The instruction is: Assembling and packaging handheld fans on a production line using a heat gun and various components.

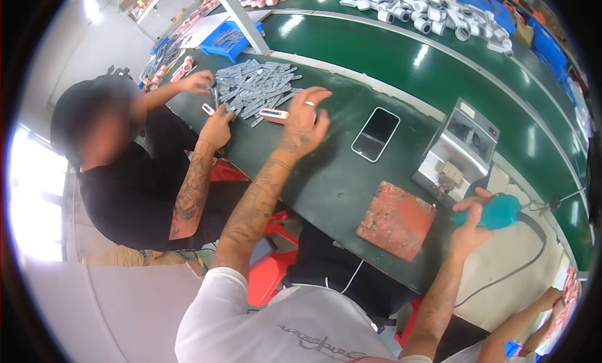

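Note:
My left hand [304, 126], with a ring on one finger, is held over the table with its fingers apart. Beside its outer edge is a pink-and-white handle-like piece [274, 115] with a dark inset; whether they touch is unclear. My right hand [471, 224] is wrapped round a teal corded electric screwdriver [500, 212], whose tip I cannot make out. Just beyond that hand stands a silver screw-feeder-like machine [456, 153] with a clear window. A worn red square pad [396, 220] lies left of my right hand. Between my hands, farther back, rests a phone [376, 135].
A co-worker [125, 150] at my left handles a similar small piece beside a pile of grey flat strips [257, 84]. Behind them sits a blue bin [231, 40]. A green conveyor [376, 46] runs along the far side, with white fittings [433, 12] beyond. The tool's cable [539, 250] loops at right.

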A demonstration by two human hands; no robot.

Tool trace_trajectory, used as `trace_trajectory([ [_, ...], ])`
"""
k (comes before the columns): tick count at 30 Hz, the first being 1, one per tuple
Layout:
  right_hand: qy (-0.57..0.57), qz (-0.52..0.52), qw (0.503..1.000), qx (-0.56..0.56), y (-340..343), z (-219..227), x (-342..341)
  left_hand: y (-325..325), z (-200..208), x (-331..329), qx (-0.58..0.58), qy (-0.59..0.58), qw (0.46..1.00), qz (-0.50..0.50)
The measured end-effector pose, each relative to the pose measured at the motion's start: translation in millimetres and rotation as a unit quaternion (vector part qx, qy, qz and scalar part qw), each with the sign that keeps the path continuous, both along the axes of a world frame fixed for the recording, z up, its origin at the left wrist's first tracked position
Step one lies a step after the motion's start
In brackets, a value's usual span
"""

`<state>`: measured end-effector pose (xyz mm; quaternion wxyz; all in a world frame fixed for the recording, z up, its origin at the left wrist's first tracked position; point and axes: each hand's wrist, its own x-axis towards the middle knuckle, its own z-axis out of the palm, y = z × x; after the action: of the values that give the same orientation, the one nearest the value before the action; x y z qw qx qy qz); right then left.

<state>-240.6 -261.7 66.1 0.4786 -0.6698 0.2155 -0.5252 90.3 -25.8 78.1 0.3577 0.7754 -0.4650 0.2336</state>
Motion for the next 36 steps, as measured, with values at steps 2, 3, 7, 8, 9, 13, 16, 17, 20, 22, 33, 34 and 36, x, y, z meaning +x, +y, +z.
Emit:
trace_trajectory([
  [2,0.005,-0.003,0.998,0.060,0.1,-4.1,-2.9,-37.0,-15.6,-11.9,-0.023,0.013,0.998,-0.058],
  [3,0.002,-0.005,0.998,0.058,-1.4,-7.9,-3.4,-56.8,-22.6,-19.7,-0.020,0.043,0.995,-0.084],
  [7,0.003,0.001,0.999,0.033,5.0,-8.1,-2.1,-85.4,-60.1,-21.2,-0.078,0.219,0.970,-0.073],
  [8,0.001,-0.001,0.999,0.041,6.6,-7.3,-1.2,-86.6,-64.6,-12.6,-0.087,0.184,0.978,-0.037],
  [9,0.000,-0.002,0.999,0.049,7.2,-7.0,-0.4,-86.7,-71.6,-10.2,-0.084,0.186,0.978,-0.036],
  [13,0.014,-0.032,0.998,0.047,4.8,-8.2,-5.4,-90.3,-71.2,-10.6,-0.115,0.292,0.949,-0.013],
  [16,0.014,-0.038,0.998,0.040,4.3,-10.4,-3.7,-93.4,-69.8,-13.5,-0.092,0.302,0.948,-0.027],
  [17,0.021,-0.043,0.998,0.037,5.0,-10.7,-2.6,-92.8,-72.8,-11.3,-0.087,0.296,0.950,-0.037],
  [20,-0.019,-0.012,0.999,0.036,5.9,-14.4,4.1,-89.6,-73.1,-10.6,-0.080,0.288,0.953,-0.038],
  [22,-0.019,-0.002,1.000,0.023,5.0,-16.1,3.4,-88.5,-73.4,-9.8,-0.069,0.279,0.957,-0.040],
  [33,0.012,0.037,0.998,-0.043,1.2,-26.6,8.0,-87.2,-69.6,-16.1,-0.057,0.288,0.955,-0.039],
  [34,0.015,0.028,0.998,-0.047,1.2,-25.6,5.4,-91.4,-70.8,-16.4,-0.064,0.280,0.957,-0.045],
  [36,0.033,0.035,0.999,-0.004,1.5,-26.7,-1.9,-102.3,-74.8,-16.9,-0.077,0.272,0.958,-0.052],
])
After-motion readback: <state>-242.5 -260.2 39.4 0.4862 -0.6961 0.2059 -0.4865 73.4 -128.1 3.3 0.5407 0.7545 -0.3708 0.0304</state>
